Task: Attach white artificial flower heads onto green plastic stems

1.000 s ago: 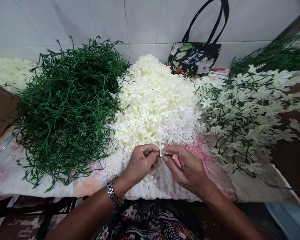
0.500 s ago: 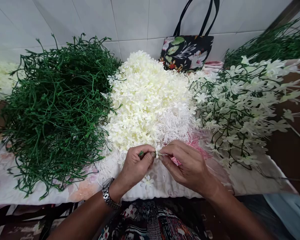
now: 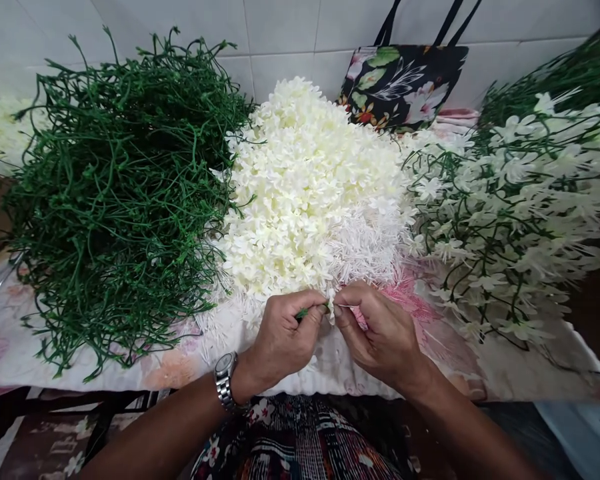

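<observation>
My left hand (image 3: pixel 293 328) is closed in a pinch on a green plastic stem (image 3: pixel 303 313), most of which the fingers hide. A small white artificial flower (image 3: pixel 331 305) sits at the stem's tip, between the two hands. My right hand (image 3: pixel 377 327) pinches thin white stamen threads (image 3: pixel 345 306) right beside that flower. Just beyond the hands rises a heap of cream-white flower heads (image 3: pixel 290 193). A pile of loose white stamens (image 3: pixel 370 243) lies at the heap's right side.
A tall tangle of green stems (image 3: pixel 125 200) stands at the left. Assembled white flowers on stems (image 3: pixel 510 220) spread over the right side. A black floral bag (image 3: pixel 405 87) leans on the tiled wall (image 3: pixel 285 73). Patterned cloth (image 3: pixel 180 367) covers the table.
The camera view has shifted, so the piles and hands appear farther right or higher. My right fingers have come closer to the flower, and less of the stamen threads shows between the hands.
</observation>
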Demonstrator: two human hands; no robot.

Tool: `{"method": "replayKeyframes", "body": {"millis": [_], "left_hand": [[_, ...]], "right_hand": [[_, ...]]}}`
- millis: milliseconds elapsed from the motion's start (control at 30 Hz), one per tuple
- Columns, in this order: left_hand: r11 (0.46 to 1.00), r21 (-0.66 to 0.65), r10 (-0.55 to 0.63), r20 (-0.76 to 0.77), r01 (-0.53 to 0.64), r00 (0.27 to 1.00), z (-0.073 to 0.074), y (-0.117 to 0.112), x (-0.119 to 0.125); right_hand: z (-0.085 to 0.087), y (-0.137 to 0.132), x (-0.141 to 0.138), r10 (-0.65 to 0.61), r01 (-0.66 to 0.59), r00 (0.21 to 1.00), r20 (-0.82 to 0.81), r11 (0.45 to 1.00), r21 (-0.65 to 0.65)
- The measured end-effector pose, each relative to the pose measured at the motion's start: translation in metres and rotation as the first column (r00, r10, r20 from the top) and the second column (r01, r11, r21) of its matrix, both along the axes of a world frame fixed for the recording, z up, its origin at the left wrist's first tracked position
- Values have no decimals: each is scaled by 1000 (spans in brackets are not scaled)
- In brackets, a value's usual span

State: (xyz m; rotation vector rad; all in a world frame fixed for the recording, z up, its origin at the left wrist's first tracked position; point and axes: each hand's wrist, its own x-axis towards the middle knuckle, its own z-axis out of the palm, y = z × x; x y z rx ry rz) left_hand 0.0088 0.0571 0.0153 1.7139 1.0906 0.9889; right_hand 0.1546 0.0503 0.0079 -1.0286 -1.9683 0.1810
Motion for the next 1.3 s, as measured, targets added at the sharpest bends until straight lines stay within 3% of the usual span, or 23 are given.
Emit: {"method": "replayKeyframes", "body": {"millis": [433, 833, 1100, 1300], "left_hand": [[994, -106, 11, 45, -6, 999, -2, 0, 0], [996, -93, 10, 11, -9, 1000, -4, 0, 0], [944, -327, 4, 136, 42, 991, 8, 4, 0], [843, -532, 120, 331, 80, 936, 10, 6, -4]], "right_hand": [[-7, 1, -4, 16, -18, 999, -50, 999, -39], [-6, 2, -4, 46, -48, 998, -41, 998, -44], [6, 5, 7, 106, -108, 994, -41, 992, -70], [21, -1, 17, 50, -52, 998, -25, 996, -66]]}}
